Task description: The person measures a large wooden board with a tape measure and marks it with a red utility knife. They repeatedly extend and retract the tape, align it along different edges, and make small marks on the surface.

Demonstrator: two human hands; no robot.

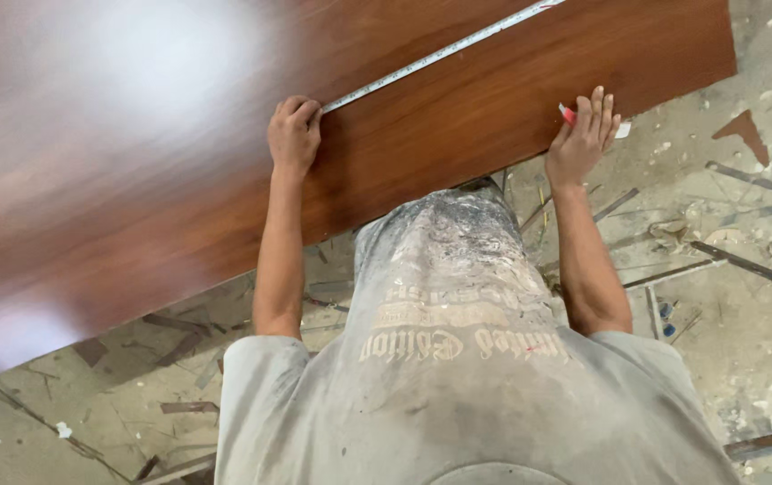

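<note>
A large glossy brown wood-grain board lies tilted across the top of the view. A metal measuring tape runs diagonally over it towards the upper right. My left hand is closed on the near end of the tape, pressing it onto the board. My right hand rests flat at the board's near edge, fingers together, with a red and white marking tool tucked under the fingers. My grey, dusty shirt fills the lower middle.
The concrete floor is dusty and strewn with several thin wood strips, brown laminate scraps and white chips. More offcuts lie at the lower left.
</note>
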